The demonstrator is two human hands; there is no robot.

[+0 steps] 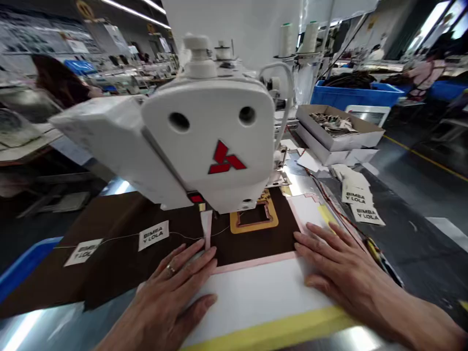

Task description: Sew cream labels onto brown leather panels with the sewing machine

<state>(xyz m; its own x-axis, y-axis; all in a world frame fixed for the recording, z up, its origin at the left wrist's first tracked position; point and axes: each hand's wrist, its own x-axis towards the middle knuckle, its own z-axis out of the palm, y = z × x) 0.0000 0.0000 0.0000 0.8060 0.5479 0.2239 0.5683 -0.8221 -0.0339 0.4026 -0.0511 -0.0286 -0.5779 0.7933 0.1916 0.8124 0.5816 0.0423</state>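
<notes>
1. Beneath the machine (208,126), the cloth (168,253) lies flat, brown, bordered in front and at right by the board (263,287); two labels (154,235) lie on its left part, a thread (120,238) running by them;
2. Left hand (171,287): open, flat, fingertips over the strip (206,226) and the cloth's front edge;
3. Right hand (340,263): open, flat on the board, beside the cloth's right edge;
4. Carton (353,142), at right rear: open-topped, holding a heap of small pieces (334,124); a label stack (356,190) lies in front;
5. Bin (343,99), behind the carton: blue, heaped with dark material (347,80);
6. Tub (25,270), at far left: blue, partly in view; contents cannot be told.
</notes>
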